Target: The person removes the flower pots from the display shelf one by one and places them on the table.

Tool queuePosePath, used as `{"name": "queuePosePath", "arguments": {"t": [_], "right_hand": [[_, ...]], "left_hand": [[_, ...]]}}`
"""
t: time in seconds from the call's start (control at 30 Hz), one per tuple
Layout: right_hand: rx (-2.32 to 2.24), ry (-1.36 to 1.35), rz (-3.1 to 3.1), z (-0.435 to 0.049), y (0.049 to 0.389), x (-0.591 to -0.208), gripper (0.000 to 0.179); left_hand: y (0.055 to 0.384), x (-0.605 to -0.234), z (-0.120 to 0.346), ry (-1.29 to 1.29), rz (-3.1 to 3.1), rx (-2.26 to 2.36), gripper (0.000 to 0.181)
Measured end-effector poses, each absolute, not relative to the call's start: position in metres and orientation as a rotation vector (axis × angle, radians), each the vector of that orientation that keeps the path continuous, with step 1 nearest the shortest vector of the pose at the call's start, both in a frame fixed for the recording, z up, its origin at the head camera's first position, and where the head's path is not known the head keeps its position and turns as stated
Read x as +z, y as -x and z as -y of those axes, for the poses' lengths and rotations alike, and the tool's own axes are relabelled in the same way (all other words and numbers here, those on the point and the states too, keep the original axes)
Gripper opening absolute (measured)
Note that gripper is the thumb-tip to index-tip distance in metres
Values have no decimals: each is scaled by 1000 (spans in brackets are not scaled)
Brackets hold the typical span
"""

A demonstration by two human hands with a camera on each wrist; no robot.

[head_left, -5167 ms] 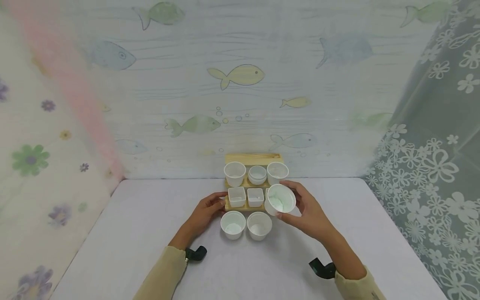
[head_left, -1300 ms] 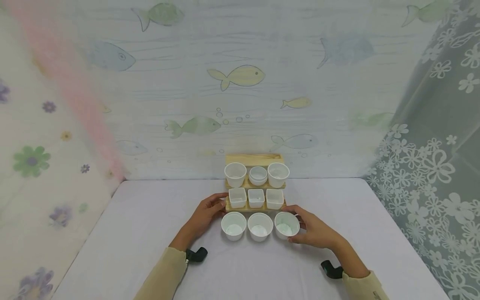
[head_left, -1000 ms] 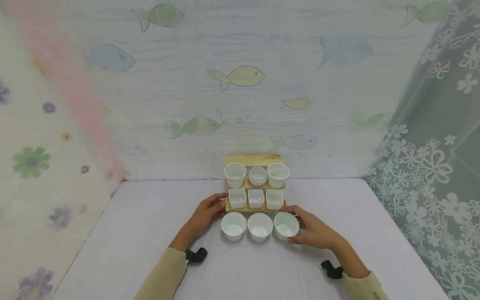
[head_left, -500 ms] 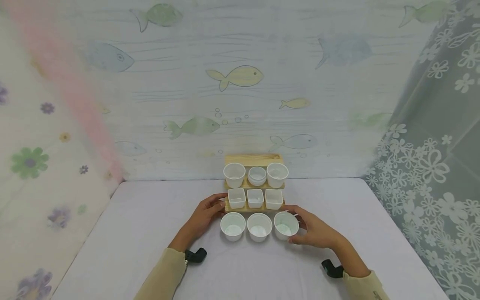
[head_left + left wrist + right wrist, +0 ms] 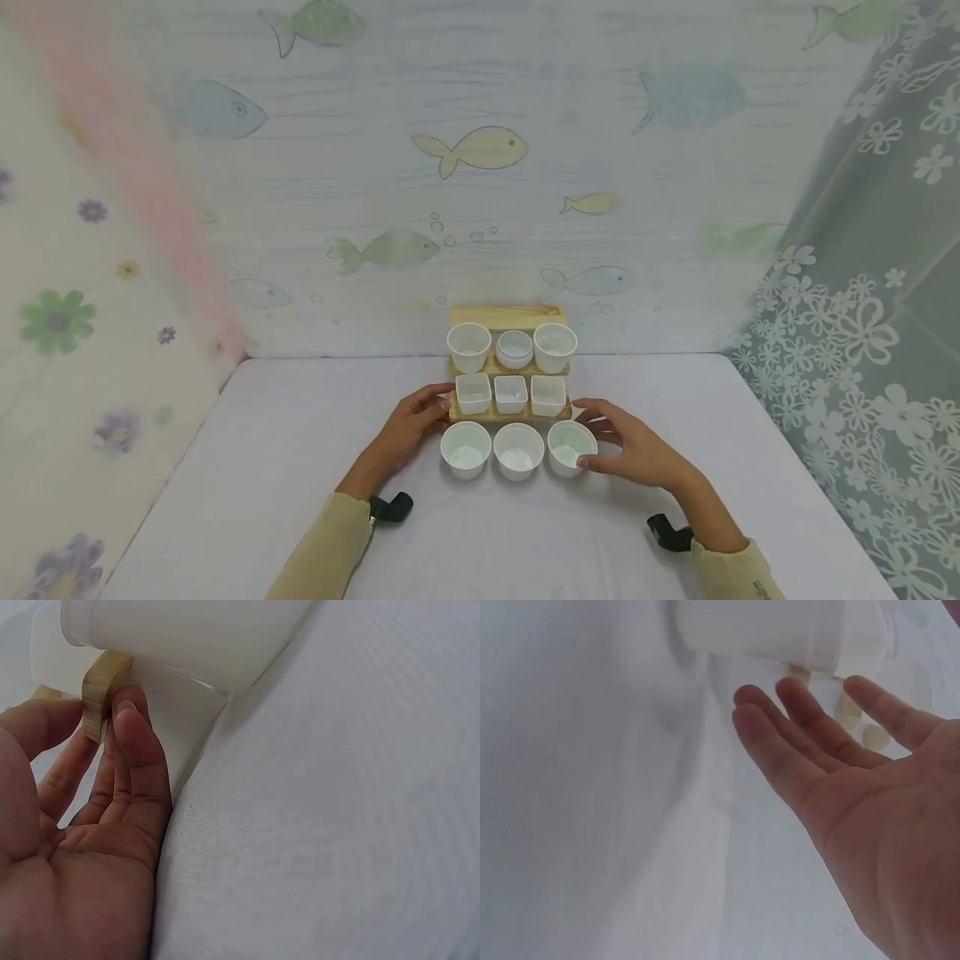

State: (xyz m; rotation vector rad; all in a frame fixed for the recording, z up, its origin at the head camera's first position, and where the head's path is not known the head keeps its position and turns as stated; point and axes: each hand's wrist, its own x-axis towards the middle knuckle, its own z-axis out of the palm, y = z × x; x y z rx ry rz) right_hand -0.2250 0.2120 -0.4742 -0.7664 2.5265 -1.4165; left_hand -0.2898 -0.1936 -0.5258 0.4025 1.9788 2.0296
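A stepped wooden rack [image 5: 507, 317] stands at the back middle of the table in the head view. My left hand [image 5: 408, 425] holds the left end of its lower step; in the left wrist view, thumb and fingers pinch that wooden edge [image 5: 105, 682]. Three round white cups stand in front of the rack: a left cup [image 5: 466, 462], a middle cup [image 5: 518, 464] and a right cup [image 5: 564, 468]. Beside the right cup is my right hand [image 5: 637, 446], fingers spread and loosely bent. The right wrist view shows its fingertips apart from the white cup [image 5: 757, 630].
Three square white containers, the middle one [image 5: 511, 402] among them, sit on the lower step. Above them are a small round bowl [image 5: 514, 354] and two taller cups, left [image 5: 470, 358] and right [image 5: 553, 358]. A white cloth [image 5: 300, 442] covers the table; a fish-print curtain [image 5: 480, 75] hangs behind.
The right hand brought the right cup down from over the rack to the front row, then let go and drew slightly back to the right. The left hand stayed on the rack.
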Motion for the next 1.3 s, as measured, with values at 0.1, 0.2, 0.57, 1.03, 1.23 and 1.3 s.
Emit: {"name": "queuePosePath", "arguments": {"t": [0.1,0.2,0.57,1.03,1.23,1.3], "right_hand": [[-1417,757,-2543,-213,225,-472,81],[-1410,751,-2575,-213,225,-470,78],[-1464,727,-2729,-210,227,-463,62],[-1508,680,-2853,-209,233,-452,59],[-1534,640,-2871,-206,236,-447,62],[-1538,642,-2882,-204,237,-444,62]], "left_hand": [[290,-525,193,-406,-1980,2028,43],[290,-524,192,-405,-1976,2035,43],[288,-523,193,-401,-1956,2051,44],[289,-524,194,-405,-1974,2033,44],[290,-525,194,-403,-1959,2038,45],[291,-526,194,-405,-1956,2039,45]]}}
